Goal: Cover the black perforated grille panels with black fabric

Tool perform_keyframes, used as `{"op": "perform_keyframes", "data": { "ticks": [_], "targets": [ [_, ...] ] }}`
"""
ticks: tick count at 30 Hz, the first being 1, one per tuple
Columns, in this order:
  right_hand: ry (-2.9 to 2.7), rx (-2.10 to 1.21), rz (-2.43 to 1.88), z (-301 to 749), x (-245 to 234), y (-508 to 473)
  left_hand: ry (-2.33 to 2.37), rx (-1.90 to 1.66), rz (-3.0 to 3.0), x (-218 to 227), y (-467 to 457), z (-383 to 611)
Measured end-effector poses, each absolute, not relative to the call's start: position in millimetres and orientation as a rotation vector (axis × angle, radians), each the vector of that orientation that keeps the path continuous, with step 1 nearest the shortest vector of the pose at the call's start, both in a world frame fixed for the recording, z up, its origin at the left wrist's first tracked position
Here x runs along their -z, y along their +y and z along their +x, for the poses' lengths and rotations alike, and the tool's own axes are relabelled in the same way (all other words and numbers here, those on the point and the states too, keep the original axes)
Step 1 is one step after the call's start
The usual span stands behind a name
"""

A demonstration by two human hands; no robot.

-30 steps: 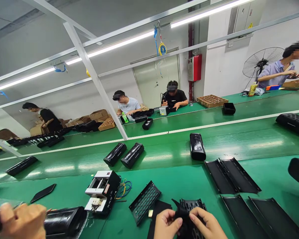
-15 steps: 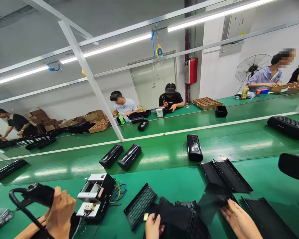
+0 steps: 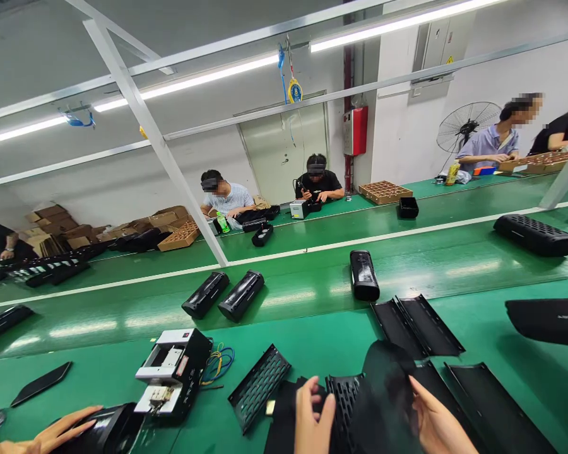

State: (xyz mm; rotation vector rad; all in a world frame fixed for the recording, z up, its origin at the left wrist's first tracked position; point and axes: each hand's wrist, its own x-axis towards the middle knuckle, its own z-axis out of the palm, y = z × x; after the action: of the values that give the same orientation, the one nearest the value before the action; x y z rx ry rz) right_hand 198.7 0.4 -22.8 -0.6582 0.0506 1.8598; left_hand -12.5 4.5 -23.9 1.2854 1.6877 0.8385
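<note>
Two bare hands are low above the green belt table (image 3: 312, 353), and between them a thin, soft black sheet (image 3: 385, 384) stands up over a black perforated plastic grille (image 3: 344, 403). The right hand (image 3: 433, 422) pinches the sheet edge with closed fingers, but the left hand (image 3: 312, 419) is half open beside the grille, and one cannot tell if it holds anything. At lower left, another person's hand (image 3: 59, 436) is near a glossy black cylindrical housing (image 3: 108, 432).

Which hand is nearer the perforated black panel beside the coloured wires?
Left hand, just right of the panel; the right hand is farther right, beyond the held black sheet.
</note>
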Motion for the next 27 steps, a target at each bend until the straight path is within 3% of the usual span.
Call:
{"op": "perform_keyframes", "data": {
  "ticks": [5, 15, 27],
  "targets": [
    [0.015, -1.980, -0.615, 176, 1, -3, 1.235, -0.732, 1.154, 4, -4, 8],
    [-0.333, -1.969, -0.806, 173, -38, -12, 1.204, -0.715, 1.135, -30, -8, -19],
    [-0.473, -1.905, -0.838, 163, -30, -9, 1.484, -0.850, 1.118, -27, -33, -10]
  ]
}}
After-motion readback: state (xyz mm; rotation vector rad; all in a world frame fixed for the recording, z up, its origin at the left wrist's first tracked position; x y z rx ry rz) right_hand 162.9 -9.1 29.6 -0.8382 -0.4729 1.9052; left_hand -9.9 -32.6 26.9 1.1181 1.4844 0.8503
